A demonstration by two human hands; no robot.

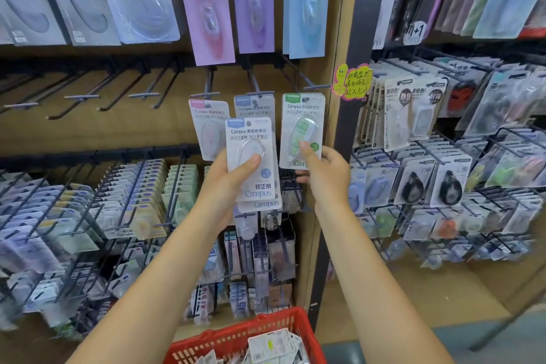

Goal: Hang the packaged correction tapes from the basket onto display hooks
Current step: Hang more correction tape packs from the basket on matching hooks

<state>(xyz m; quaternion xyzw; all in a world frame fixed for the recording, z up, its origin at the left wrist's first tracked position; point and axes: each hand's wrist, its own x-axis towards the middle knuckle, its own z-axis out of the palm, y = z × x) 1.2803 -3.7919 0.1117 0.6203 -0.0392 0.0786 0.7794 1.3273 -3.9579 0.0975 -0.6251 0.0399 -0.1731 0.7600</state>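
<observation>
Left hand [233, 174] grips blue pack [251, 156], right hand [322, 168] pinches green pack [301, 130] — light, stiff card, slippery blister; best held low, hang-hole free.

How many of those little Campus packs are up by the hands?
4. A pink-topped pack and a blue-topped pack hang on hooks. The left hand holds another blue-topped one; the right hand holds the green-topped one. More may hide behind.
</observation>
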